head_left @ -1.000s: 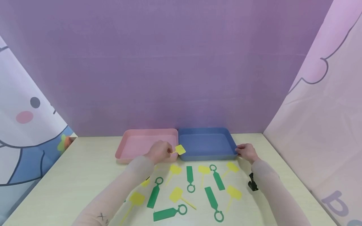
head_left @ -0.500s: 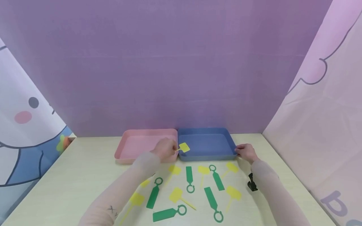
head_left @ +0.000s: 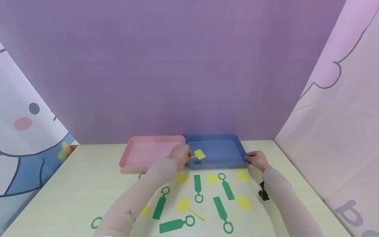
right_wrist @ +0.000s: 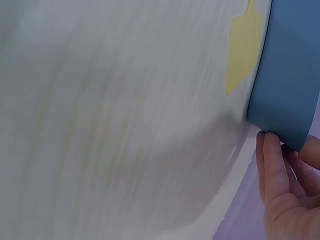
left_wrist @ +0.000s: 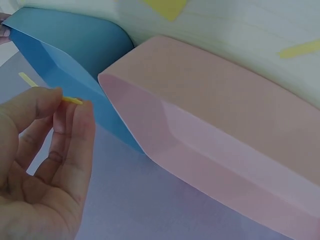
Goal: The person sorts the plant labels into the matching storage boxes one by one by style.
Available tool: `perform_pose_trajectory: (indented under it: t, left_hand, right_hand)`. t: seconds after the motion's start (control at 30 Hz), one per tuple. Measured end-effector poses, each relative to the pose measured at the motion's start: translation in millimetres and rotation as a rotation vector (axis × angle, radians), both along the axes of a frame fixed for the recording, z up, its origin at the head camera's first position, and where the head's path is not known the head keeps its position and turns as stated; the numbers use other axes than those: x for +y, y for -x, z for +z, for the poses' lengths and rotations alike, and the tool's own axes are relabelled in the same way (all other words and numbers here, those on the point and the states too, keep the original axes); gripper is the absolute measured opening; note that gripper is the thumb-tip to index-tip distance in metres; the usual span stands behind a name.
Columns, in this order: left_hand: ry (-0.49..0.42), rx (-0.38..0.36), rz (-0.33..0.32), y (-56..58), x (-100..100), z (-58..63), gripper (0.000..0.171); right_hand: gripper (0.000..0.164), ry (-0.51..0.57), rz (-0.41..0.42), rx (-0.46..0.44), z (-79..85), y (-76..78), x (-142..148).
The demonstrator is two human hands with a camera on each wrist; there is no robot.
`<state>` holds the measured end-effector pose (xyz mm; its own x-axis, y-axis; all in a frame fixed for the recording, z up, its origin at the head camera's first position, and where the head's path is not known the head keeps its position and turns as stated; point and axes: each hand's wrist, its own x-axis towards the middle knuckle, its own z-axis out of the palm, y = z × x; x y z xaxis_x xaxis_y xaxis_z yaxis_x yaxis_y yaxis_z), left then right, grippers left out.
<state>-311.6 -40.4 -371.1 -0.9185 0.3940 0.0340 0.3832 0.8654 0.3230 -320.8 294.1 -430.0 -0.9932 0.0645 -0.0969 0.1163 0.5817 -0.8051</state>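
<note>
Between thumb and fingertips my left hand (head_left: 180,155) pinches the stick of a yellow plant label (head_left: 199,154). Its flat square head overlaps the near left part of the blue tray (head_left: 220,148) in the head view. The left wrist view shows the stick (left_wrist: 72,100) crossing the fingertips, while the palm faces the camera. At the blue tray's right side, my right hand (head_left: 258,159) holds the wall, thumb on one face and fingers (right_wrist: 273,165) on the other. The pink tray (head_left: 148,151) stands against the blue one, partly covered by the left hand.
In front of the trays lie several yellow labels (head_left: 244,201) and several green ring-ended tags (head_left: 160,207). The left forearm covers some of them. A small black object (head_left: 263,192) sits beside the right forearm. A purple backdrop (head_left: 189,72) rises behind the trays.
My left hand has moved right with the yellow label, from over the pink tray's right side to the blue tray's near left corner. The right hand keeps its hold on the blue tray.
</note>
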Motion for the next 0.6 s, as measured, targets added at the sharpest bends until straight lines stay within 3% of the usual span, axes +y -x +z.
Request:
perform_pose_trajectory:
  t: [0.2,0.6]
  left_hand:
    - [-0.032,-0.062,0.057,7.0,10.7,-7.3,0.022]
    - [-0.003,-0.017,0.049,14.4,19.6,-15.7,0.018]
  right_hand:
    - [0.033,0.011,0.006,0.007,1.0,-1.5,0.6]
    - [0.033,0.01,-0.004,-0.015,0.5,-1.2,-1.0]
